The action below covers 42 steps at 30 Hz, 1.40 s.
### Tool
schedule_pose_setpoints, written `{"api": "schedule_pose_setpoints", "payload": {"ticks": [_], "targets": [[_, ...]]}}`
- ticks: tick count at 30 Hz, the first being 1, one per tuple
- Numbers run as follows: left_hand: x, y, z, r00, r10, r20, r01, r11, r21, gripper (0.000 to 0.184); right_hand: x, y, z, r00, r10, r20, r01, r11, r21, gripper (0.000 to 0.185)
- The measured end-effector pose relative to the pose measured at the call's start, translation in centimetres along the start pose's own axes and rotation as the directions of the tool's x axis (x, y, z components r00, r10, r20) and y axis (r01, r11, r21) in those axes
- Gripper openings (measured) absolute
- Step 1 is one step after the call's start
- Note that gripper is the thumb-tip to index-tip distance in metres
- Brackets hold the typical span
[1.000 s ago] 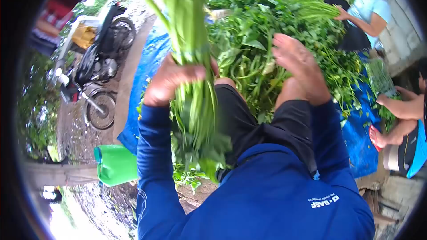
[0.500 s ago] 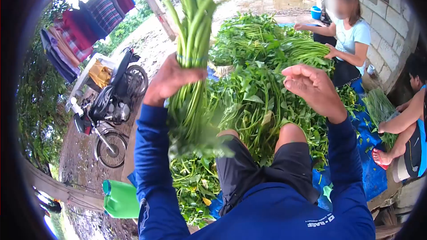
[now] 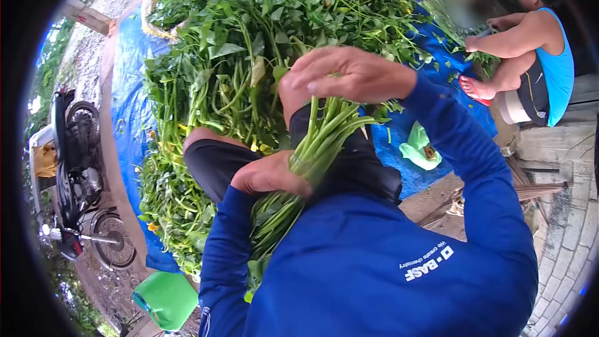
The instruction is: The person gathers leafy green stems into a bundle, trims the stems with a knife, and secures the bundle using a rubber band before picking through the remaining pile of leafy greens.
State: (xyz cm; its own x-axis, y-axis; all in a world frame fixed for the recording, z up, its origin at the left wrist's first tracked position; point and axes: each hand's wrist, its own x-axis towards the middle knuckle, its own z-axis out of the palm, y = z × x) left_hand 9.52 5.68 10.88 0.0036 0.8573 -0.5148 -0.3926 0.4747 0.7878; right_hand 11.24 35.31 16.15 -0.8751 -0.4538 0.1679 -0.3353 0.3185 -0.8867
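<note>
My left hand (image 3: 271, 175) is wrapped round a bundle of water spinach (image 3: 324, 134), held low over my lap and slanting up to the right. Its cut stem ends point away from me, and the leafy end hangs down by my left forearm. My right hand (image 3: 355, 75) hovers at the stem ends with its fingers stretched out, palm down; whether it touches them I cannot tell. Beyond my knees lies a big heap of the same greens (image 3: 231, 43).
A blue tarp (image 3: 131, 93) lies under the heap. On it, to the right, is a light green plastic bag (image 3: 420, 148). A person in a blue tank top (image 3: 558, 56) sits at the right with greens. A green jug (image 3: 165, 299) and a motorcycle (image 3: 78, 175) are at the left.
My view has tilted down and turned to the right. My left hand has brought the bundle from raised upright to low over my lap, and my right hand has come to its stem ends.
</note>
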Motion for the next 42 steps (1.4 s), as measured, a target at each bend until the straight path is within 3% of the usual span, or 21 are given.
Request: {"api": "schedule_pose_setpoints", "payload": {"ticks": [2,6,9,10,11,13,16,18,21,22,25,29,30,33,34,35,37,38,40,41,42], "targets": [[0.7,-0.4,-0.6,0.999,0.000,0.049,0.000,1.000,0.011,0.072,0.3,1.6,0.5,0.992,-0.068,0.110,0.064,0.997,0.035,0.030],[1.2,-2.0,-2.5,0.998,-0.054,0.044,0.058,0.993,-0.100,0.075,-1.4,2.0,1.5,0.981,0.130,0.141,-0.078,0.942,-0.326,0.037],[1.5,-2.3,-2.9,0.999,-0.013,0.036,0.020,0.978,-0.210,0.083,-2.7,3.6,2.5,0.993,0.110,-0.051,-0.113,0.991,-0.075,0.034],[1.4,-2.8,-3.7,0.998,-0.033,0.052,0.043,0.976,-0.213,0.084,-2.6,3.9,2.7,0.953,0.029,-0.302,-0.042,0.998,-0.036,0.036],[1.4,-3.0,-4.2,0.997,-0.047,0.062,0.059,0.975,-0.213,0.085,-3.9,3.5,1.5,0.902,0.213,-0.376,-0.221,0.975,0.021,0.037],[1.1,-2.0,-3.9,0.999,0.031,0.011,-0.028,0.981,-0.192,0.089,-5.9,2.3,0.3,0.685,0.509,-0.521,-0.648,0.753,-0.117,0.039],[0.7,0.4,-3.0,0.990,0.006,-0.140,-0.014,0.999,-0.052,0.102,-9.3,3.3,3.2,0.672,0.685,-0.281,-0.643,0.728,0.238,0.040],[1.5,2.2,-2.7,0.969,-0.079,-0.234,0.094,0.994,0.056,0.106,-9.6,2.7,4.9,0.654,0.731,-0.195,-0.600,0.659,0.454,0.038],[4.3,2.6,-0.3,0.931,0.260,-0.256,-0.229,0.963,0.145,0.098,-10.1,2.7,5.1,0.676,0.709,-0.201,-0.517,0.651,0.556,0.039],[4.6,2.9,0.4,0.919,0.291,-0.266,-0.222,0.940,0.260,0.089,-9.7,2.1,4.8,0.662,0.724,-0.195,-0.559,0.650,0.515,0.035],[4.9,3.7,0.7,0.962,0.099,-0.253,-0.020,0.955,0.295,0.082,-9.3,3.0,4.6,0.781,0.538,-0.318,-0.495,0.843,0.210,0.032],[5.0,3.6,0.5,0.968,-0.007,-0.252,0.083,0.953,0.293,0.066,-7.3,5.3,4.3,0.852,0.448,-0.270,-0.290,0.834,0.468,0.030],[4.9,3.4,0.8,0.965,0.017,-0.261,0.047,0.970,0.239,0.059,-6.9,6.9,4.5,0.854,0.471,-0.219,-0.298,0.790,0.537,0.037],[2.9,3.3,-0.5,0.964,0.056,-0.262,-0.007,0.983,0.184,0.050,-5.9,6.1,5.4,0.709,0.416,-0.570,-0.244,0.902,0.355,0.045],[1.6,5.3,-0.1,0.940,0.050,-0.336,0.035,0.969,0.244,0.044,-5.6,5.2,5.1,0.674,0.438,-0.594,-0.110,0.856,0.506,0.055],[0.2,5.5,-1.2,0.933,0.170,-0.318,-0.098,0.968,0.229,0.042,-5.3,4.6,5.3,0.692,0.440,-0.572,-0.026,0.807,0.589,0.058],[-3.1,8.3,0.4,0.775,0.205,-0.597,-0.153,0.979,0.138,0.056,-3.3,3.2,6.6,0.734,0.431,-0.525,0.137,0.663,0.736,0.066],[-3.7,10.4,0.4,0.749,0.274,-0.604,-0.225,0.961,0.158,0.063,-1.6,1.8,7.2,0.817,0.335,-0.470,0.063,0.758,0.649,0.086],[-4.2,13.6,1.0,0.573,0.459,-0.678,-0.427,0.874,0.231,0.069,2.4,-2.0,10.0,0.831,0.058,-0.554,0.237,0.863,0.446,0.116],[-4.6,15.9,0.2,0.551,0.556,-0.622,-0.429,0.828,0.360,0.073,4.1,-4.0,11.2,0.718,-0.130,-0.684,0.449,0.838,0.312,0.126],[-5.4,19.1,1.4,0.584,0.600,-0.547,-0.467,0.799,0.379,0.076,5.0,-5.9,10.1,0.739,-0.141,-0.659,0.495,0.776,0.391,0.131]]}}
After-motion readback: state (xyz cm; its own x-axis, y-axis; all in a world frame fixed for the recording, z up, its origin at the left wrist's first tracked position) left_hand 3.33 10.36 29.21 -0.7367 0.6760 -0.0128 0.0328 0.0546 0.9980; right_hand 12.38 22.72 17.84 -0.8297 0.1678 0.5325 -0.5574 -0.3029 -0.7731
